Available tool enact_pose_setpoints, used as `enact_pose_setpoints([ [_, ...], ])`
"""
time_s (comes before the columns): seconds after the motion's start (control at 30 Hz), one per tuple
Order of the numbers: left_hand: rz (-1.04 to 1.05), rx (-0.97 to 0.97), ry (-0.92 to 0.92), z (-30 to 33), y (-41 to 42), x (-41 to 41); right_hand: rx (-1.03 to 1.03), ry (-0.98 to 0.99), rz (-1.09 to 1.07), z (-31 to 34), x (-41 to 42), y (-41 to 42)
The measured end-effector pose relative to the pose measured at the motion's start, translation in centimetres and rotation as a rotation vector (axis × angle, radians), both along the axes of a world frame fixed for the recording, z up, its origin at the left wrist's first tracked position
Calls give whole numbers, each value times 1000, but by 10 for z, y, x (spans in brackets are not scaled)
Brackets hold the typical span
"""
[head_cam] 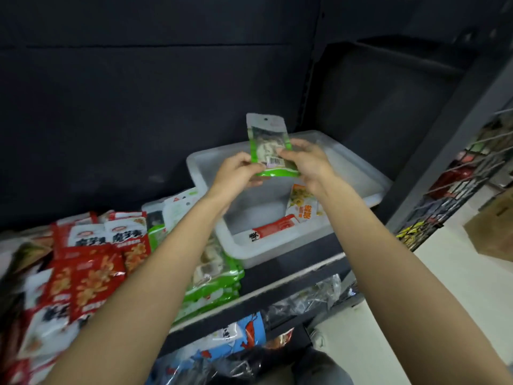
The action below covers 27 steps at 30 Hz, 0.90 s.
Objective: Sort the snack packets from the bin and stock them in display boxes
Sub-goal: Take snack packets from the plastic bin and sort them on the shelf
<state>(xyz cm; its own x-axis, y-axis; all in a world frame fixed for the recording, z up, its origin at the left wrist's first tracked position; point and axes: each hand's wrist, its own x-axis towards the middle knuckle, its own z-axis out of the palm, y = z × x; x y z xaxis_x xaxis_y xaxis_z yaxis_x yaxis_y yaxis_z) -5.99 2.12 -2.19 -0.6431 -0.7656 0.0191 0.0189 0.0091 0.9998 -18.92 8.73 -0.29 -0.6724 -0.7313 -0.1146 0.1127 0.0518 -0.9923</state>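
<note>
1. Head view: both hands hold one green packet upright above the bin, barcode side toward the camera
2. The left hand pinches the packet's lower left edge between thumb and curled fingers
3. The right hand grasps the packet's lower right side, fingers wrapped over its edge
4. The bin is a translucent white tub that sits on a dark shelf, at its right end
5. Inside the bin lie a red packet flat against the near wall and an orange packet tilted against the right side; the rest of the bin's floor shows bare
6. Left of the bin, on the same shelf, stands a row of green packets, packed close and leaning back; their box is hidden, so I cannot tell what holds them
7. Further left are red packets in tight stacks, some with white tops, overlapping one another
8. Behind the green row, white packets rest in a clear container just beside the bin
9. Below the shelf, blue bags and clear wrapped goods fill the lower level
10. At the far right, a wire rack hangs with small goods, too blurred to name
</note>
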Motion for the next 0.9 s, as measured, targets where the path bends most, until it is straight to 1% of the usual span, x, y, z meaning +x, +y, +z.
enact_pose_setpoints([
  [0.07, 97, -4, -6, 0, 5, 40, -49, 74, 61, 4, 35, 7],
  [0.1, 130, 1, 2, 0, 7, 61, -51, 143, 119, 4, 54, 11],
  [0.13, 145, 6, 14, -1, 11, 82, -30, 263, 167, 4, 75, 14],
  [0.23, 221, -52, -40, -6, 18, 133, 78, 853, 181, -2, 131, 18],
  [0.27, 265, -65, -57, -9, 20, 145, 111, 1020, 177, -6, 147, 19],
  [0.37, 337, 4, -61, -21, 22, 168, 203, 1482, 195, -19, 179, 22],
  [0.43, 305, 0, -135, -30, 24, 169, 258, 1707, 289, -29, 187, 24],
  [0.53, 258, -63, -287, -42, 27, 158, 524, 1953, 432, -39, 188, 28],
  [0.57, 251, -130, -364, -44, 27, 155, 587, 2006, 435, -40, 187, 30],
  [0.63, 242, -357, -575, -48, 24, 151, 638, 2059, 426, -40, 183, 33],
  [0.67, 228, -441, -659, -49, 22, 152, 660, 2063, 436, -39, 181, 34],
  [0.73, 182, -536, -783, -51, 16, 154, 682, 2033, 491, -36, 179, 33],
  [0.77, 178, -568, -823, -52, 12, 156, 649, 1973, 513, -37, 177, 31],
  [0.8, 198, -598, -841, -51, 9, 158, 568, 1876, 515, -38, 175, 30],
  [0.83, 234, -624, -830, -49, 8, 160, 441, 1766, 475, -37, 172, 30],
  [0.9, 301, -678, -726, -40, 9, 162, 167, 1602, 296, -31, 158, 36],
])
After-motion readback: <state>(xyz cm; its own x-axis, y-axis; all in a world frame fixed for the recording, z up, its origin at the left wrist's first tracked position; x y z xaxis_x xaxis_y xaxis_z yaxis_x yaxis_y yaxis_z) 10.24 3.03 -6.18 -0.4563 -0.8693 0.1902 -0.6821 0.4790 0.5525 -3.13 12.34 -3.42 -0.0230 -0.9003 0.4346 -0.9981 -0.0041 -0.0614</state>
